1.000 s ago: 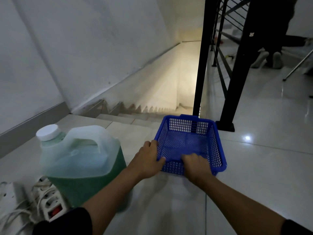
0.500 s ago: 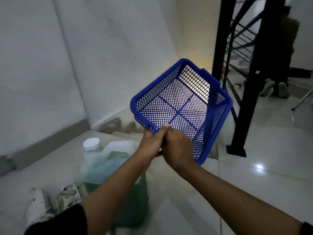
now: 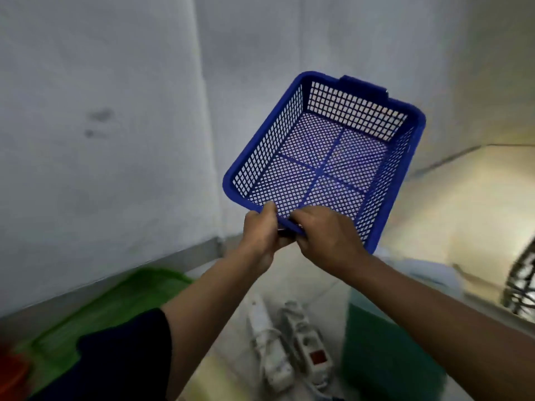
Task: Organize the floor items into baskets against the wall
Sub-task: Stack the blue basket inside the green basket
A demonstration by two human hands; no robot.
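Observation:
An empty blue mesh basket [image 3: 385, 175] is held up in the air, tilted so its open side faces me. My left hand [image 3: 262, 231] and my right hand [image 3: 327, 235] both grip its near rim, side by side. Below on the tiled floor lie two white power strips [image 3: 285, 345], one with a red switch. To their right stands a plastic jug of green liquid [image 3: 388, 351], mostly hidden behind my right forearm. A green basket [image 3: 115, 302] sits on the floor against the wall at lower left.
A grey-white wall [image 3: 101, 140] with a grey skirting fills the left and centre. Something red-orange [image 3: 11, 371] shows at the bottom left corner. A dark round grille [image 3: 521, 287] is at the right edge. The view is blurred.
The basket has been lifted from the floor by the stairs and carried leftward toward the wall corner. My view has swung left; the railing and stairs are out of sight and the green basket has appeared.

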